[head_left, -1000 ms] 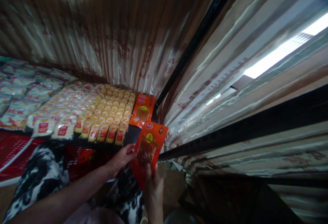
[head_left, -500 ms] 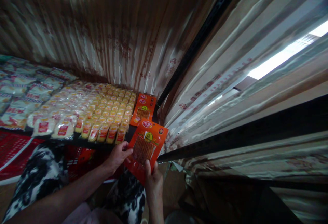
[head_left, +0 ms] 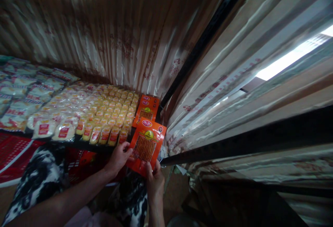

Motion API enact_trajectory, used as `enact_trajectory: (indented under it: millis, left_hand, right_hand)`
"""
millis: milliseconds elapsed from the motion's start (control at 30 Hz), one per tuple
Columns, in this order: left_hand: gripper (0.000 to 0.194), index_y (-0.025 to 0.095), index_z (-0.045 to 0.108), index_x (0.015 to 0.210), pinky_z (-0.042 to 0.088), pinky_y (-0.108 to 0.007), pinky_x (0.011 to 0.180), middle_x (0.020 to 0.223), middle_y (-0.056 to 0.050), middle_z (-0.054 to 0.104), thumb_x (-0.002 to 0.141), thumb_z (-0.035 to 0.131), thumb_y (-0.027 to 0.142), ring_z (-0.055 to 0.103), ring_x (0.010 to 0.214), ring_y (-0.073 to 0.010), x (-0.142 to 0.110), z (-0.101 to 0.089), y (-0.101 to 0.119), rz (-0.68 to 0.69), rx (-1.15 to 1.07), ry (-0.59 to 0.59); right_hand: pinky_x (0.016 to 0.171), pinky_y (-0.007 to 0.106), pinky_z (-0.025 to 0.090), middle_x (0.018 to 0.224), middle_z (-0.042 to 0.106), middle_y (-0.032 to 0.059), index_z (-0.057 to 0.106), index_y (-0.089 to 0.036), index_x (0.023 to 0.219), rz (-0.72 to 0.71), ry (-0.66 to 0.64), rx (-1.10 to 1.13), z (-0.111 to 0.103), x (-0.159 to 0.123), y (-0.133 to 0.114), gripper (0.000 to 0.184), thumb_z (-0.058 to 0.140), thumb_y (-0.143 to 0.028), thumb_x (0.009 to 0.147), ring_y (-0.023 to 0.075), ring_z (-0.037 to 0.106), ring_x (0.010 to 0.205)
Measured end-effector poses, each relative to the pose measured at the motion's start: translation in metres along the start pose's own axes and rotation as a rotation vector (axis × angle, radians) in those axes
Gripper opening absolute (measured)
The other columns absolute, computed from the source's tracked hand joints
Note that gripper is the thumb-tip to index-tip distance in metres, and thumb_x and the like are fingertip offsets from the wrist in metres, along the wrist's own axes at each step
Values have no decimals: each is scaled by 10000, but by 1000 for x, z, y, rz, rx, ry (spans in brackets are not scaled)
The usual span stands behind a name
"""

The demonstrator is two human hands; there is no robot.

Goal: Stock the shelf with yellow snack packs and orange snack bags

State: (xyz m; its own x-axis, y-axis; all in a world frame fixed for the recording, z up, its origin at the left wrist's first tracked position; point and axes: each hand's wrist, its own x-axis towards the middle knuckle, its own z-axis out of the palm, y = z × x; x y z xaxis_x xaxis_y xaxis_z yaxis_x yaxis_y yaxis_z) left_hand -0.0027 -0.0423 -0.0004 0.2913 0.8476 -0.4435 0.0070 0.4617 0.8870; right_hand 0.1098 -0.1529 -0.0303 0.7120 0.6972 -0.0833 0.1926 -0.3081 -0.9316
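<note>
An orange snack packet (head_left: 145, 143) with a clear window showing brown strips lies between my two hands, over the shelf's front edge. My left hand (head_left: 120, 158) pinches its left side between thumb and fingers. At its lower right corner my right hand (head_left: 155, 178) grips it, thumb on top. Behind it, similar orange packets (head_left: 146, 108) lie overlapped on the shelf, partly covered by the held one. Just left of them stand rows of small yellow wrapped cakes (head_left: 110, 114).
Further left on the shelf are round white wrapped cakes (head_left: 62, 130) and pale bagged snacks (head_left: 19, 111). A red basket (head_left: 15, 154) sits below the front edge. Black metal posts (head_left: 197, 53) and a rail (head_left: 234, 140) border the right, with printed plastic sheeting (head_left: 125, 46) behind.
Both hands have shifted the held packet slightly left and tilted it more upright, lining it up closer with the packets behind. Its lower end has risen a little.
</note>
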Motion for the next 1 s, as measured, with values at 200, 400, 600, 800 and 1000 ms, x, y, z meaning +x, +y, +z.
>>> enact_trajectory:
  millis: [200,400,600,800,1000]
  left_hand:
    - [171,138,615,849,560,-271,629,843,-41,683,719,629,248,669,763,-185,0,-1,3,-18,84,-105]
    - [458,110,559,1134,542,-267,659,1133,-118,663,711,578,285,684,784,-183,1,1,4,-30,180,-157]
    - [537,104,515,1175,515,-263,534,1091,-119,670,701,531,356,673,674,-187,1,0,5,15,325,-214]
    - [395,157,506,1012,496,-248,480,995,-71,663,696,498,394,632,568,-148,2,0,5,48,406,-225]
    - [397,177,490,972,492,-237,466,1043,-82,638,669,524,432,659,761,-207,1,1,5,33,338,-223]
  right_hand:
    - [688,267,512,958,728,111,626,-148,1118,15,41,-39,6,10,9,534,486,-548,793,229,690,844]
    - [650,282,493,919,731,123,659,-144,1078,-50,96,-6,15,20,16,512,485,-534,796,241,680,822]
    - [650,286,484,896,727,117,671,-149,1053,-61,96,18,19,24,27,495,495,-531,793,239,670,803]
    - [535,266,455,713,703,74,676,-145,988,-3,67,38,17,22,30,506,475,-573,808,206,638,613]
    - [524,249,467,751,714,76,647,-144,1022,41,13,95,14,22,29,516,476,-584,814,199,661,628]
